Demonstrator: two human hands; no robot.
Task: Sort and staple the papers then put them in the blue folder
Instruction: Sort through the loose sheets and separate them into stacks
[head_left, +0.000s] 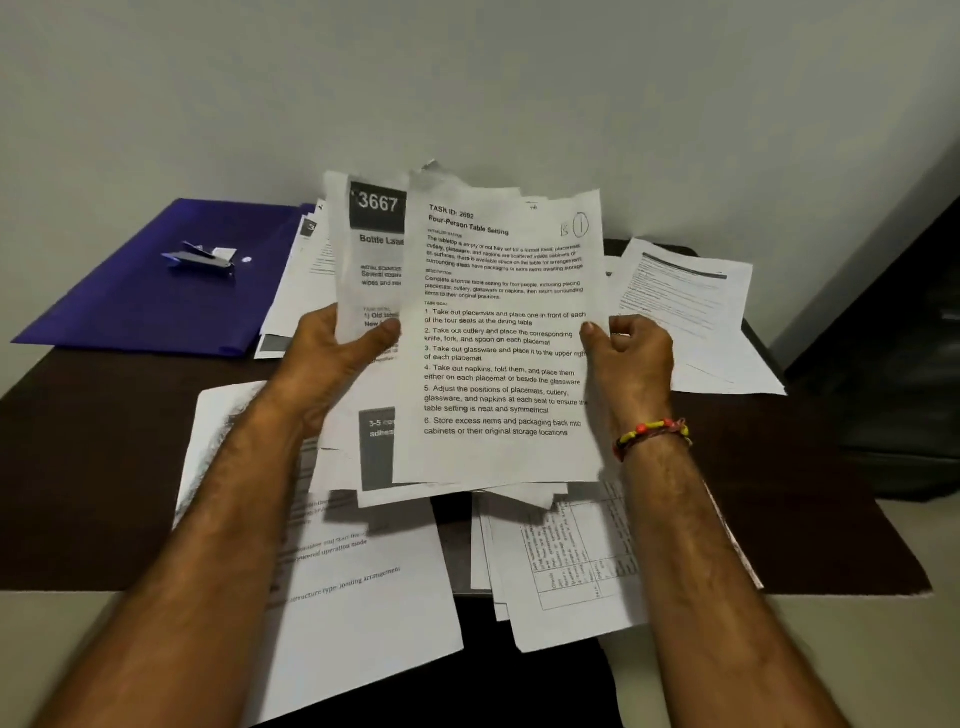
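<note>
I hold a fanned bunch of printed sheets (498, 343) upright above the dark table (104, 467). My left hand (337, 358) grips the left sheets, one headed "3667", thumb on the front. My right hand (628, 358) pinches the right edge of the front sheet, headed "Four-Person Table Setting". The blue folder (130, 301) lies flat at the back left, and a small blue stapler (200, 258) sits on top of it. More loose papers lie on the table: a pile at the near left (353, 597), one at the near right (571, 561) and one at the back right (685, 312).
A plain wall rises just behind the table. Several near sheets hang over the table's front edge. A dark piece of furniture (893, 389) stands to the right of the table. A beaded band circles my right wrist.
</note>
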